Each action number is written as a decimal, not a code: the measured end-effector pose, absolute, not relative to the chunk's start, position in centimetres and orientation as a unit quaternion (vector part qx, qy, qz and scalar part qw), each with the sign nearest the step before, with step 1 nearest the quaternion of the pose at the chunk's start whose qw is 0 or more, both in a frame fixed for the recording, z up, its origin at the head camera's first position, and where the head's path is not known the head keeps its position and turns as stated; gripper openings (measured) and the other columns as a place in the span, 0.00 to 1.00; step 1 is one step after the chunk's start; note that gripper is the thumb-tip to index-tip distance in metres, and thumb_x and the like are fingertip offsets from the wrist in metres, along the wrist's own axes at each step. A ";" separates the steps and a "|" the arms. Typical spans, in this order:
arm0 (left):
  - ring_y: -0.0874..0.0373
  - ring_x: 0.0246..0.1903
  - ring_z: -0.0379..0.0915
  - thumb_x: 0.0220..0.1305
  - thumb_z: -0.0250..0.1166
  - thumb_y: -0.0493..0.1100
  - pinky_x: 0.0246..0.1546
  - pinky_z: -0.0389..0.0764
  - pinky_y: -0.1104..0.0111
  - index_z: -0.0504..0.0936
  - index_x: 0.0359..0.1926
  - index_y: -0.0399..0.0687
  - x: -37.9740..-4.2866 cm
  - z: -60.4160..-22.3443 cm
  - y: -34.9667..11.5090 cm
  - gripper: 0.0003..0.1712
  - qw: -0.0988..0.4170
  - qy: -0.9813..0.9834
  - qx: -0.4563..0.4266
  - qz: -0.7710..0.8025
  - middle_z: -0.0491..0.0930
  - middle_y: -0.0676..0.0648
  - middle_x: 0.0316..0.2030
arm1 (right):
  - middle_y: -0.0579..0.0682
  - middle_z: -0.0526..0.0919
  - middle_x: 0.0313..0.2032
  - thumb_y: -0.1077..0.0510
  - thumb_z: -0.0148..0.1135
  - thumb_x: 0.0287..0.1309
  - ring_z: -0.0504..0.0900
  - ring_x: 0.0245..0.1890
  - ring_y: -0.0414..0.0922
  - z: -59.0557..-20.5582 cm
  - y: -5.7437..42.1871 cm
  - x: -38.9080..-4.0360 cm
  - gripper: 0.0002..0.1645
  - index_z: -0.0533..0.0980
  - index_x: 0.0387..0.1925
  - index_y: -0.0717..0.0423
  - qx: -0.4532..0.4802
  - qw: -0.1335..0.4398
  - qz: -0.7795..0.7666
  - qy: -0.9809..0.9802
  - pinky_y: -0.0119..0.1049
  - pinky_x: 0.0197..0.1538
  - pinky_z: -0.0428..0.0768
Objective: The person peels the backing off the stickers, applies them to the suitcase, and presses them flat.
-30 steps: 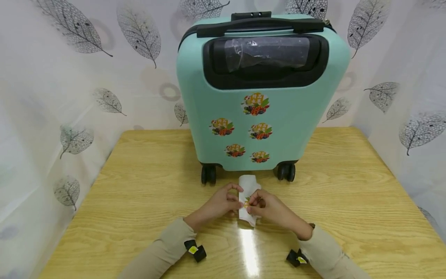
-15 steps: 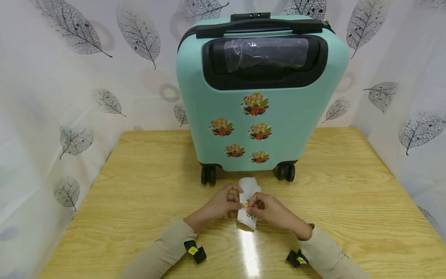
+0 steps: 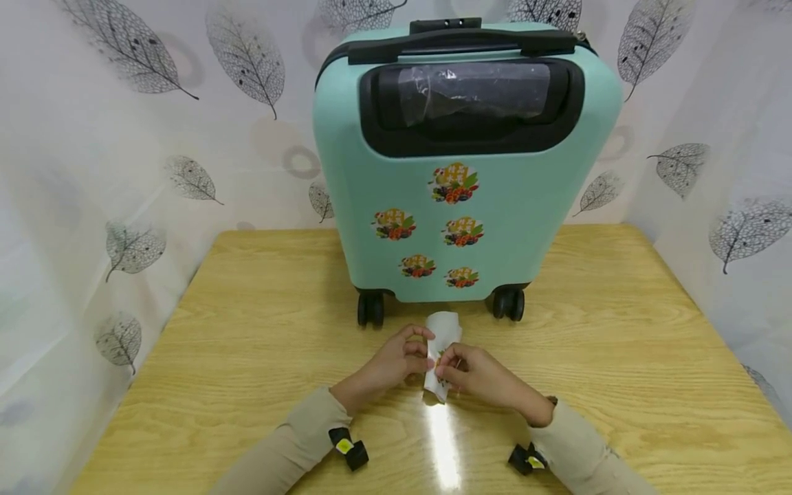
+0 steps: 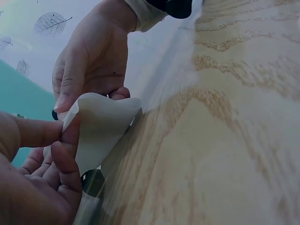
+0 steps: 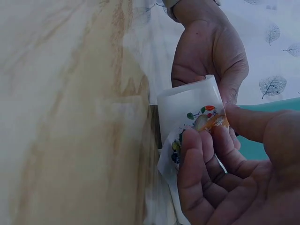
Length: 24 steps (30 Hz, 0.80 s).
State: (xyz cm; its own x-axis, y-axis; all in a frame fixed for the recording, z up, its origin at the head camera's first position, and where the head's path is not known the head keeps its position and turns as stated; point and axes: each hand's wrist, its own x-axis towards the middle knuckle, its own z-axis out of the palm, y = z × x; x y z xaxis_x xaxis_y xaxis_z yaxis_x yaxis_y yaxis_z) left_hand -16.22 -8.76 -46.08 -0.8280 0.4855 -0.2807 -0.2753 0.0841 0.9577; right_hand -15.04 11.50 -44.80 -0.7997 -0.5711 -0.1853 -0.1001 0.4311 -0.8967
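Note:
A white sticker sheet (image 3: pixel 443 326) is bent between both hands, just above the table in front of the suitcase. My left hand (image 3: pixel 396 359) pinches its left edge between thumb and fingers; the left wrist view shows the pale back of the curled sheet (image 4: pixel 105 124). On its printed face is a round fruit sticker (image 5: pixel 207 121), partly covered by fingers. My right hand (image 3: pixel 475 375) pinches at the sticker's edge with thumb and fingertips. Whether the sticker has come off the sheet there, I cannot tell. Behind stands a mint-green suitcase (image 3: pixel 513 220) bearing several such stickers.
The suitcase stands upright on black wheels (image 3: pixel 509 304) at the back of the wooden table (image 3: pixel 247 323). A black handle (image 3: pixel 460 45) runs across its top. Leaf-patterned cloth (image 3: pixel 266 172) hangs behind and at both sides. A light reflection lies on the table's front part.
The sheet has tilted and bent a little more, so it looks narrower between the hands. The right fingertips have shifted slightly left on the sticker. The suitcase stays put.

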 end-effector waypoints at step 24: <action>0.61 0.24 0.73 0.62 0.62 0.33 0.15 0.69 0.72 0.68 0.55 0.40 -16.5 -45.8 -9.0 0.21 0.236 0.752 0.130 0.602 0.76 0.46 0.34 | 0.53 0.78 0.30 0.60 0.54 0.68 0.76 0.26 0.38 -44.5 12.6 -15.8 0.09 0.74 0.38 0.64 -0.221 0.240 -0.485 0.812 0.31 0.28 0.78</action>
